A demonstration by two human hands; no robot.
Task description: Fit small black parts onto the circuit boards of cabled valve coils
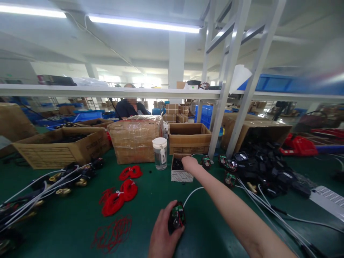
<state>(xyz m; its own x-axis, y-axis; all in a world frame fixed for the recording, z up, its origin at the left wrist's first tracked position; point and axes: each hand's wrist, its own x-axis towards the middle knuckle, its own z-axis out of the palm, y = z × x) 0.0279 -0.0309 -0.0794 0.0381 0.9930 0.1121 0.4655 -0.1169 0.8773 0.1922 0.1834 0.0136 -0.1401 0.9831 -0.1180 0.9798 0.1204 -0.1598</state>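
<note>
My left hand [165, 231] is closed around a small black device [177, 216] with a green circuit board showing in its open face. A white cable [191, 195] runs from the device up to the right, passing behind my right forearm. My right hand [190, 163] reaches into a small white box [182, 176] that holds small black parts [177, 164]. Its fingers are hidden inside the box, so what they touch does not show. Just right of the box lies another circuit board unit [206, 162].
Red wire bundles [129, 190] and loose red wires [114, 234] lie left of my hands. A lidded clear jar [160, 154] stands by cardboard boxes [137, 139]. Black housings [268, 168] spill from a carton at right. Cabled brass-fitted parts [61, 182] lie left. Beyond sits a person [130, 107].
</note>
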